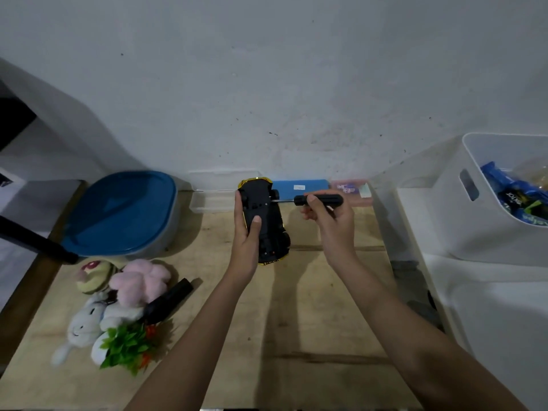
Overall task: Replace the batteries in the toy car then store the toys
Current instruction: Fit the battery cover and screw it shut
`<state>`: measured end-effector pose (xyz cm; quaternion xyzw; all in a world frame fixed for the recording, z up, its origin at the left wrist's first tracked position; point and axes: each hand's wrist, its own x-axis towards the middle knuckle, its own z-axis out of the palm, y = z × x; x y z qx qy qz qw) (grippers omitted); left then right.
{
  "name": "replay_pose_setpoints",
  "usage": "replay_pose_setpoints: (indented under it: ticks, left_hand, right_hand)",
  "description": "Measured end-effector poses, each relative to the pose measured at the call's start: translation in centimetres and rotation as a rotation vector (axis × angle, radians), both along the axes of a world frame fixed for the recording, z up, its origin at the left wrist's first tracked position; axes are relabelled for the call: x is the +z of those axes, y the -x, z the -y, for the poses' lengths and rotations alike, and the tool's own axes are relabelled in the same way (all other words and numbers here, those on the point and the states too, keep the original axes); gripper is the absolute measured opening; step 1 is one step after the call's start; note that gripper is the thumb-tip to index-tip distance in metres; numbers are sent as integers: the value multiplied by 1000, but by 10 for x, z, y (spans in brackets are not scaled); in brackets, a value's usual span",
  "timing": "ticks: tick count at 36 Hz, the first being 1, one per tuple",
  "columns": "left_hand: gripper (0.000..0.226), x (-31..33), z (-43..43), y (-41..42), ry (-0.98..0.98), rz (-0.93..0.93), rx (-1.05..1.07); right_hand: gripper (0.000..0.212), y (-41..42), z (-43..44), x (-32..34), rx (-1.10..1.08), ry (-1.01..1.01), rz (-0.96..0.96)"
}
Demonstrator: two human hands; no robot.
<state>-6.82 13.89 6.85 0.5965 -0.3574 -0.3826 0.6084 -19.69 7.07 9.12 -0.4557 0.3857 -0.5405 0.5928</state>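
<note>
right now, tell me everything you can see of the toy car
The toy car is upside down, black plastic underside up, glossy yellow body showing at its edges, one black wheel visible. The left hand grips it, thumb on the chassis. The screwdriver in the right hand reaches it beside that wheel.

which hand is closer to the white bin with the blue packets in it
Right. The right hand, gripping the screwdriver, is to the left of the white bin; the left hand, holding the toy car, is farther left, beyond the right hand.
</note>
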Motion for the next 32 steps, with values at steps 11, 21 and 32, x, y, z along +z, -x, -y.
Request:
replay_pose_setpoints:
  ticks: [11,21,32]
  left_hand:
    - [60,0,-6,-11,8,17,12]
    - [58,4,-3,-13,-4,107,25]
    - [58,3,8,-17,-74,341,93]
  right_hand:
    - [8,-15,-5,3,72,53,-33]
    - [11,-17,-2,8,27,120,-121]
    - [18,-14,5,17,195,671,-665]
